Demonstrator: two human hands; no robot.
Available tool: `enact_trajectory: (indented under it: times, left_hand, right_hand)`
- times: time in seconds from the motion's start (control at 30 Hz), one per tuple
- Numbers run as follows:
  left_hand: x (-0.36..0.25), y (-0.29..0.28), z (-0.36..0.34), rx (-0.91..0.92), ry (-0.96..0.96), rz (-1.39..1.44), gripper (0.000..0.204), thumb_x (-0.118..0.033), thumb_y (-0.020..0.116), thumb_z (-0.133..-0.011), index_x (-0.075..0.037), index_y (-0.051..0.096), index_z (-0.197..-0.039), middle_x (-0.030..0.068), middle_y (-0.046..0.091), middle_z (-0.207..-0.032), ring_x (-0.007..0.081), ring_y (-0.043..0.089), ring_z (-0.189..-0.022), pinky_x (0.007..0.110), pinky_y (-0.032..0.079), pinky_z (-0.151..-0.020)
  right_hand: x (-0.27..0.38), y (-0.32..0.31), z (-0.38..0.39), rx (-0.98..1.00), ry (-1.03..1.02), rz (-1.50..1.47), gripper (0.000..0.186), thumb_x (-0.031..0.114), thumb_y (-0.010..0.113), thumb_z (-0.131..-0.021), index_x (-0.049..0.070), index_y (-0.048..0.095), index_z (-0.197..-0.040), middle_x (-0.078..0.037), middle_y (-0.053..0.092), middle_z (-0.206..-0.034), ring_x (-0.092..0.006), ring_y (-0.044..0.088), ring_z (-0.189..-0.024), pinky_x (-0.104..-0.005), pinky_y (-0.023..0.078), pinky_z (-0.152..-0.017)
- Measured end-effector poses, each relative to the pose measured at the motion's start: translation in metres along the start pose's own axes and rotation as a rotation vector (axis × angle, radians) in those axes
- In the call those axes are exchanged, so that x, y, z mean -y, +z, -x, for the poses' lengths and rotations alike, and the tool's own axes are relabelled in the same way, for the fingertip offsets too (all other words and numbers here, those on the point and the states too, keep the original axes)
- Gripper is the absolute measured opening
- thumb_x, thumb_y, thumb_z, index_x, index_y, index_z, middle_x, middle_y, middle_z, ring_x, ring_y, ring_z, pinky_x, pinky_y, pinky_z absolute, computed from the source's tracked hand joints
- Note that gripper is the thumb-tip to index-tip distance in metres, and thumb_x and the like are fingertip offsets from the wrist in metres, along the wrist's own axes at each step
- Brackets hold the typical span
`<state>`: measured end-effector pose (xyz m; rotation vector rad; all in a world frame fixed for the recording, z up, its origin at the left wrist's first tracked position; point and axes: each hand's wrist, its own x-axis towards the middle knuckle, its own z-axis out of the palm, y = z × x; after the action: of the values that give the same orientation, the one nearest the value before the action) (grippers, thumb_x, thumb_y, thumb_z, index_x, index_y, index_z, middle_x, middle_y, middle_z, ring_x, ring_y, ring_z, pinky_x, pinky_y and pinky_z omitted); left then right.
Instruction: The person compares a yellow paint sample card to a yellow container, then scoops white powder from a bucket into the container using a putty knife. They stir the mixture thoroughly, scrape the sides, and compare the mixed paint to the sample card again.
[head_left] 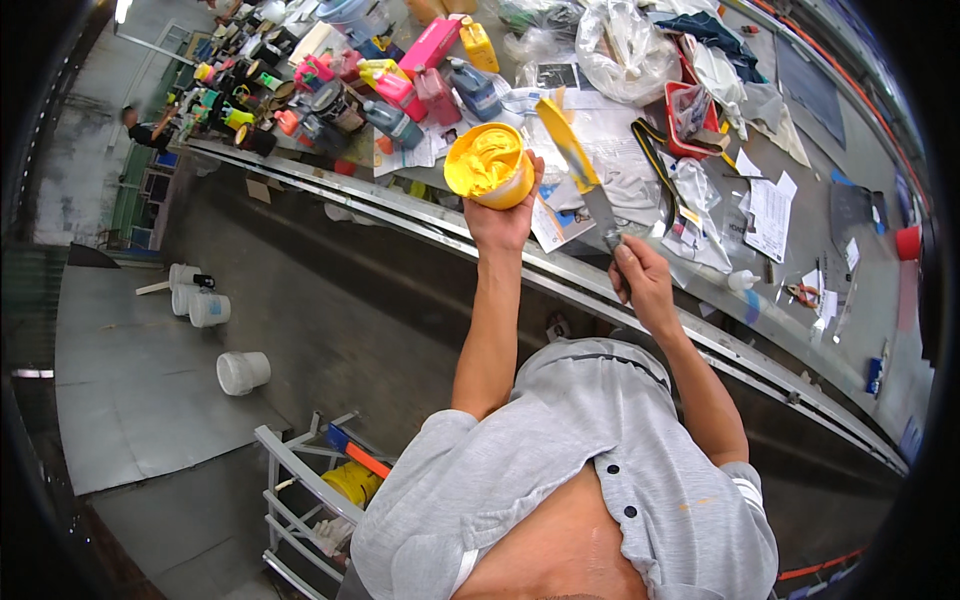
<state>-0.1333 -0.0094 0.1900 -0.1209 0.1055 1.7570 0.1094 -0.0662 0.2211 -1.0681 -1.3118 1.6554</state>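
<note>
The left hand [503, 215] is closed around a tub of yellow paint [488, 165] raised above the table [800, 330] edge while the right hand [640, 275] grips a paint-smeared spatula [578, 170] beside it, probably mid-stir, so dipping back calls for a steady tub.

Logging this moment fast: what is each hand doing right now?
Left hand: closed around a tub of yellow paint.
Right hand: closed on the handle of a paint-smeared spatula.
</note>
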Motion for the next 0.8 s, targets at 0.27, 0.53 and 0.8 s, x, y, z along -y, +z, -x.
enact_trajectory:
  times: [0.27,0.53,0.8]
  left_hand:
    - [0.012,0.009,-0.005,0.09,0.355,-0.327,0.063,-0.058,0.046,-0.093,-0.018,0.046,-0.142,0.0081,0.049,-0.143,0.0322,0.045,-0.132,0.059,0.035,-0.109]
    - [-0.019,-0.014,0.02,0.129,0.114,-0.422,0.061,-0.051,0.034,-0.098,-0.006,0.052,-0.135,0.0114,0.059,-0.131,0.0281,0.057,-0.12,0.045,0.044,-0.104]
    - [0.002,-0.06,0.051,-0.011,0.094,-0.307,0.057,-0.045,0.039,-0.098,-0.001,0.053,-0.131,0.0139,0.061,-0.125,0.027,0.059,-0.116,0.041,0.046,-0.103]
  right_hand:
    - [-0.003,0.051,0.005,0.12,-0.042,0.131,0.024,0.016,0.055,-0.099,-0.003,0.063,-0.111,0.0,0.053,-0.062,-0.0066,0.048,-0.057,-0.0263,0.04,-0.052]
    - [0.057,-0.031,-0.029,0.189,0.136,0.122,0.023,0.022,0.052,-0.102,0.002,0.062,-0.109,0.0,0.057,-0.069,-0.005,0.051,-0.059,-0.0215,0.042,-0.051]
    - [0.067,-0.063,-0.029,0.197,0.455,0.458,0.03,0.027,0.051,-0.102,0.005,0.059,-0.084,0.002,0.053,-0.063,-0.0046,0.044,-0.048,-0.0222,0.033,-0.041]
